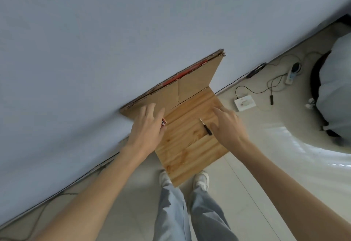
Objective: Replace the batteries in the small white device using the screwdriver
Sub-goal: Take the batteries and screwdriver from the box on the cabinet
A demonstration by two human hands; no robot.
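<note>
A small screwdriver (205, 127) with a black handle and a thin metal shaft lies on the wooden tabletop (188, 149). My right hand (228, 126) rests flat on the wood just right of it, fingers straight, thumb close to the handle. At the table's left edge my left hand (147, 126) reaches over with fingers spread and relaxed. The red and black ends of batteries (163, 122) peek out from under it. No small white device shows on the table; the hands may hide it.
Flattened cardboard (191, 81) leans on the wall behind the table. On the floor to the right lie a white box (245, 103) with a cable, a power strip (291, 74) and loose wires. A large white-covered object (336, 81) stands far right. My shoes (201, 179) are under the table's near edge.
</note>
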